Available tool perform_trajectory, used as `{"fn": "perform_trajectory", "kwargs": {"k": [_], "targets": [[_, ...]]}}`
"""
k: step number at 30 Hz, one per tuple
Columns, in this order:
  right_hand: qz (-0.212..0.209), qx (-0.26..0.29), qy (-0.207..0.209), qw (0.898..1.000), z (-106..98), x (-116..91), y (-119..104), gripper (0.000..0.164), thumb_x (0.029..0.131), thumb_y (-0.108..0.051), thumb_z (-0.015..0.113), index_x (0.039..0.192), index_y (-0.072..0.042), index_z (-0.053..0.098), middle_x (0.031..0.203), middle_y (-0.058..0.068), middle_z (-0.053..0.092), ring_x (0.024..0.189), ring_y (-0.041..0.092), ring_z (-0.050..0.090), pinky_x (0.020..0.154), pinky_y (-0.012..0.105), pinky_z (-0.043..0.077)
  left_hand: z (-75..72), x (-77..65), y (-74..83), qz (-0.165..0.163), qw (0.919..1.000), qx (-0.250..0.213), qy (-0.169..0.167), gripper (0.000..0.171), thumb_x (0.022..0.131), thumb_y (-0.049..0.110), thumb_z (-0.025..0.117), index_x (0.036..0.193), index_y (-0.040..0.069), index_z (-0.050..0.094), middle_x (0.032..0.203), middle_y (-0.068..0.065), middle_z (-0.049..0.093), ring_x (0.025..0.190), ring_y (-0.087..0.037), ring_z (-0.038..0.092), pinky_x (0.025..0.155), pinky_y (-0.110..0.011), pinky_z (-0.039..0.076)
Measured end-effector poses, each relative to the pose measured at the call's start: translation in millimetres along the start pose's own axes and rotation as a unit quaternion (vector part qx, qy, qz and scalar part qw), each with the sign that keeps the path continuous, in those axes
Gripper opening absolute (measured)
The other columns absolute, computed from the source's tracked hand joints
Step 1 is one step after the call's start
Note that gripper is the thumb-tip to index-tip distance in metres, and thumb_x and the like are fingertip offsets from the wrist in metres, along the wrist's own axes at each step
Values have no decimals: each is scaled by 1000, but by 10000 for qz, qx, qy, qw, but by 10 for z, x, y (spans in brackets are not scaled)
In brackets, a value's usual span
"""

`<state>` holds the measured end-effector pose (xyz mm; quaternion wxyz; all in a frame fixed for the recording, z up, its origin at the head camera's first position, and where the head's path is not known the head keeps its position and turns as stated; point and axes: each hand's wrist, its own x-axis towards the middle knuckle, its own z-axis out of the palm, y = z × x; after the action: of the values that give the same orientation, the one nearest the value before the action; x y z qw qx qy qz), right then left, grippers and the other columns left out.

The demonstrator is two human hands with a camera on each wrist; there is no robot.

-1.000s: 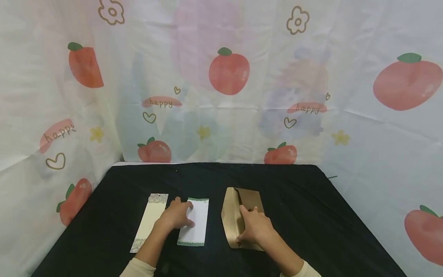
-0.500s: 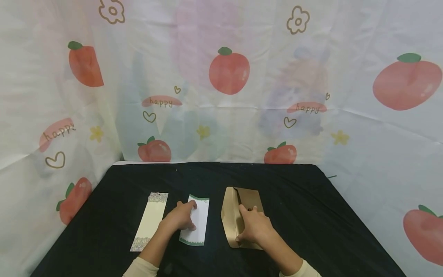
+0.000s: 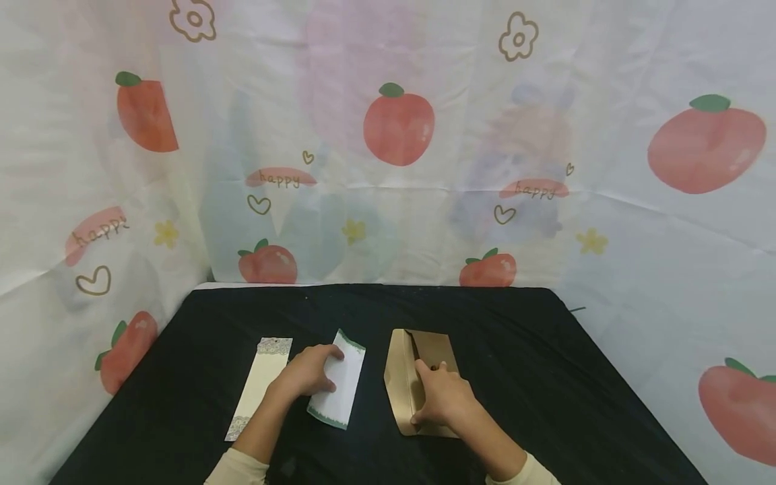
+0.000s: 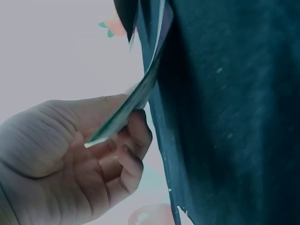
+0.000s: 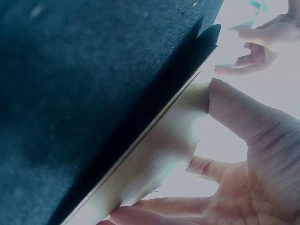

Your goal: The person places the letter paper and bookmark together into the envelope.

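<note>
My left hand (image 3: 306, 372) grips a white paper card (image 3: 349, 380) with green borders by its long sides. The card bows between thumb and fingers and is tilted; in the left wrist view its green edge (image 4: 123, 112) lies between the thumb and curled fingers. To the right, my right hand (image 3: 447, 397) holds a gold-brown paper envelope (image 3: 398, 377), thumb and fingers spread along its mouth. Its flap lies open toward the left. In the right wrist view the envelope's paper (image 5: 159, 145) bulges between thumb and fingers. The fingers partly hide the mouth.
A long cream paper strip (image 3: 262, 380) with patterned ends lies left of the left hand, partly behind the forearm. Black cloth (image 3: 515, 350) covers the table. A printed white curtain (image 3: 339, 229) stands along the back and sides.
The left hand has taken hold of the white card, which now bows, with its top turned to the right. The right hand and envelope have stayed nearly still.
</note>
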<state>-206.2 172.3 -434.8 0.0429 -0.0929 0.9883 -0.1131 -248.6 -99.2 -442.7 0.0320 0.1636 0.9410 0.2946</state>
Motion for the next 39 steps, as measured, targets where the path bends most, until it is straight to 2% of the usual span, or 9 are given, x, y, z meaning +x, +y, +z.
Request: {"fn": "perform_trajectory", "kwargs": {"k": [5,11,14,17,21,26,29,36,39], "targets": [[122,-58,-35,9999,0,0,6,96,59,-35,103,138,-8,55,124,33,61,103,53,63,77,63,53,-52,-8,-4,375,9992,-101,-111,49,71,-13,84,116,1,72,117,-20,68,105,-36,63,85,-51,53],[100,-40,-22,9999,14,7,7,97,58,-34,103,138,-8,55,123,34,61,103,54,63,77,63,53,-86,-13,-6,416,9979,-102,-479,47,76,-17,74,119,1,72,121,-21,66,103,-35,60,80,-48,55],[119,-50,-41,9999,16,9,6,97,59,-34,103,139,-8,55,125,34,60,104,54,63,78,64,53,-94,-7,-16,481,9974,-118,-526,45,77,-16,72,120,-4,72,122,-24,66,104,-34,61,79,-45,55],[136,-66,-55,9999,7,5,4,97,59,-36,103,139,-8,55,125,33,60,103,53,63,77,64,53,-95,11,-25,526,9971,-216,-497,45,77,-14,75,121,-5,72,123,-24,67,107,-33,62,80,-44,56],[166,-79,-25,9998,-11,-8,0,95,59,-36,103,137,-9,56,120,30,62,99,50,64,76,63,53,-89,38,-18,630,9962,-429,-420,48,76,-14,80,122,0,74,123,-23,66,106,-33,62,79,-46,56],[158,-95,44,9998,-8,-14,-12,92,57,-35,103,133,-9,58,111,26,63,92,46,65,74,61,54,-120,44,10,844,9942,-632,-225,51,73,-13,85,120,5,75,122,-20,66,104,-31,60,76,-44,56],[173,-120,75,9998,-3,-9,-20,92,57,-35,103,133,-9,58,112,26,64,94,46,65,76,62,53,-143,40,35,923,9929,-744,-99,51,73,-11,86,120,4,74,122,-20,65,103,-31,60,75,-43,57],[168,-226,118,9995,0,-2,-43,93,57,-36,103,133,-9,58,115,27,64,96,48,65,79,64,53,-144,44,78,651,9934,-944,106,50,75,-8,87,121,4,74,121,-18,66,96,-27,60,76,-40,56],[130,-262,139,9995,3,-1,-54,93,56,-36,103,133,-9,58,115,28,64,97,49,65,79,64,52,-145,25,98,654,9926,-1019,132,51,76,-10,84,123,4,73,120,-18,66,94,-27,60,74,-40,57]]}}
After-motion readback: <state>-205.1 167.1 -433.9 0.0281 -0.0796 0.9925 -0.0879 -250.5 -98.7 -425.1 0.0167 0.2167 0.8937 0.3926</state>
